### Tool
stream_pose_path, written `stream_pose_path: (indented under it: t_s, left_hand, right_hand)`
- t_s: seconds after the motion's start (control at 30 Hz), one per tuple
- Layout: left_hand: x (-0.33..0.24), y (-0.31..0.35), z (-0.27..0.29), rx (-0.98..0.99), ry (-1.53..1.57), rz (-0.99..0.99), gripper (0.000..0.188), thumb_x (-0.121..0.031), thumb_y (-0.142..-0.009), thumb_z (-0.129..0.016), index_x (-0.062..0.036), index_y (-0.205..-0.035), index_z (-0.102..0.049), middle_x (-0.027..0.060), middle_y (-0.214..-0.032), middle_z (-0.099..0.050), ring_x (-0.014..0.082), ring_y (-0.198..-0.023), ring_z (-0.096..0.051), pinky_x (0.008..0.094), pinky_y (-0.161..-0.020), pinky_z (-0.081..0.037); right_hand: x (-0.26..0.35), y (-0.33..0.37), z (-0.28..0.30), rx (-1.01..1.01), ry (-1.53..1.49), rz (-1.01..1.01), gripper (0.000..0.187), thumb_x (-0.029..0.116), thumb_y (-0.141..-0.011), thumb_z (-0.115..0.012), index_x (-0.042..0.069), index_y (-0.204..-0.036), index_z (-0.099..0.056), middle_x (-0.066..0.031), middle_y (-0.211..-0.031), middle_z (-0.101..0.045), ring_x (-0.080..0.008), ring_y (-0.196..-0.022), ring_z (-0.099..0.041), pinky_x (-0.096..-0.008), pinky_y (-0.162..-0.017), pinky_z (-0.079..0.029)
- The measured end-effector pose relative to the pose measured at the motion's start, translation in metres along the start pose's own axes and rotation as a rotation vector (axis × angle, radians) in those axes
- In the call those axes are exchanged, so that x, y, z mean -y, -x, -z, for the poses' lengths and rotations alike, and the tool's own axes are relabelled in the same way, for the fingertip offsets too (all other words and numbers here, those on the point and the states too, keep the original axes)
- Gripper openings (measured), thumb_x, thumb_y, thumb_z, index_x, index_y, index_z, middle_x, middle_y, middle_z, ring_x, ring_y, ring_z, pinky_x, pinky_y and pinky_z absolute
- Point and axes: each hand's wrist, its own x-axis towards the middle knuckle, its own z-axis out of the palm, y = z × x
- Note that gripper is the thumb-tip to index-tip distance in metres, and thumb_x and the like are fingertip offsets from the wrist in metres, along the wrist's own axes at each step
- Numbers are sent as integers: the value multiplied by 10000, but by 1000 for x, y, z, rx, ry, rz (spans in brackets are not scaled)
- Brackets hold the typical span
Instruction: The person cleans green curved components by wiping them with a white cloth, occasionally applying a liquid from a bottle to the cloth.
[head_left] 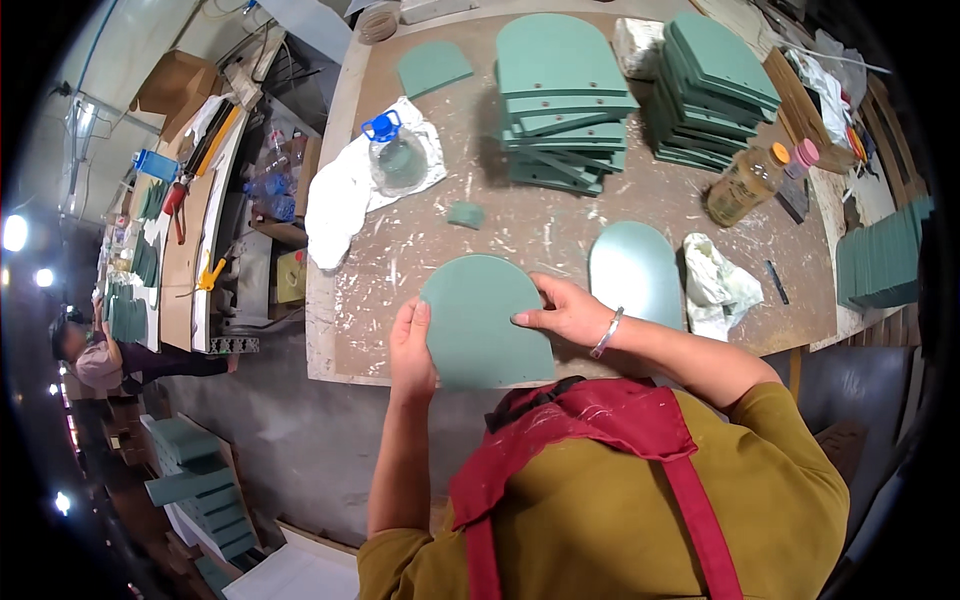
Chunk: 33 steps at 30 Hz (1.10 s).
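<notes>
Between my two hands is a green round-topped panel (485, 320), held over the front edge of the worktable. My left hand (411, 345) grips its left side, thumb along the edge. On the upper right side, my right hand (568, 312) pinches it, thumb on the face and fingers behind. A second green panel (635, 270), shiny with glare, lies just beyond my right wrist. Beside it rests a crumpled white cloth (718, 288). A small green scrap or pad (466, 214) lies beyond the held panel.
Tall stacks of green panels (560, 60) (715, 60) stand at the back. A blue-capped clear jug (395, 160) sits on a white cloth (338, 205). Toward the right is an orange-capped bottle (745, 185). Another person (105, 360) works at the far left bench.
</notes>
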Motion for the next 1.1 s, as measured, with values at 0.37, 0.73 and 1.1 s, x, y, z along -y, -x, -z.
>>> stream_pose_path:
  t_s: [0.37, 0.73, 1.1]
  left_hand:
    - [4, -82, 77, 27, -392, 109, 328, -247, -997, -477, 47, -1110, -567, 83, -928, -611, 134, -842, -563, 267, -777, -465]
    - [-146, -189, 47, 23, -1055, -642, 208, -139, -933, -545, 17, -1019, -653, 137, -918, -656, 197, -847, -633, 305, -775, -482]
    - [-158, -264, 9, 290, -1306, -765, 310, -226, -831, -664, -72, -1099, -637, 128, -1052, -649, 319, -983, -611, 372, -856, -470]
  right_hand:
    - [17, -71, 15, -368, 357, 137, 246, 174, -919, -585, 6, -1099, -575, -104, -905, -648, -194, -817, -611, -319, -783, -493]
    - [26, -102, 15, -599, 567, 54, 211, 121, -873, -590, 44, -1069, -584, -136, -878, -642, -284, -777, -622, -360, -726, -486]
    - [22, -154, 3, -480, 1133, 217, 435, 210, -804, -692, 95, -1197, -547, -120, -1063, -565, -326, -1016, -547, -417, -879, -442]
